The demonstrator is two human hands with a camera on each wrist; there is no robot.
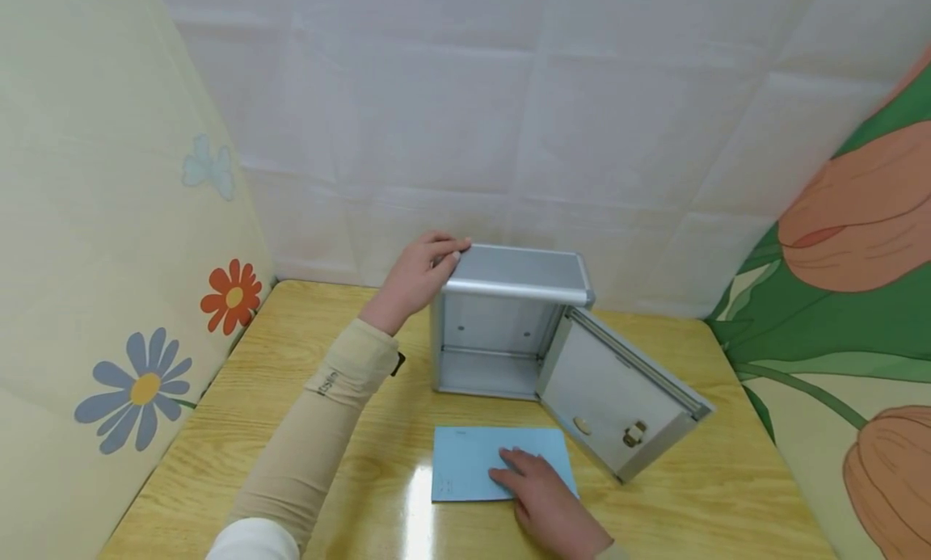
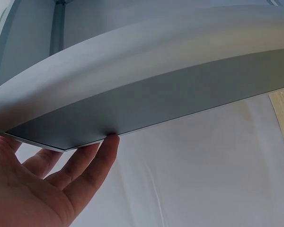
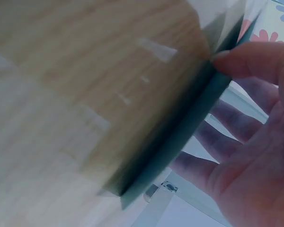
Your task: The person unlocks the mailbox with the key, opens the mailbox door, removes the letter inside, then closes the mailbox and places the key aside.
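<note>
A grey metal box [image 1: 518,271] stands on the table with its front door [image 1: 618,390] swung out to the right. My left hand [image 1: 418,277] rests over its top left corner; in the left wrist view, the fingertips [image 2: 112,140] touch the edge of the top panel. In front of the box lies a light-blue booklet [image 1: 469,463]. My right hand [image 1: 541,495] rests on its cover with spread fingers. The right wrist view shows the thumb [image 3: 248,59] at the booklet's edge [image 3: 180,127] and the other fingers over the cover.
The door's inner side carries a brass-coloured lock [image 1: 634,434], and its lower corner reaches out over the wooden table [image 1: 291,334] right of the booklet. A white cloth [image 1: 436,124] hangs behind the box. Flower-patterned cloths [image 1: 116,245] flank the table on both sides.
</note>
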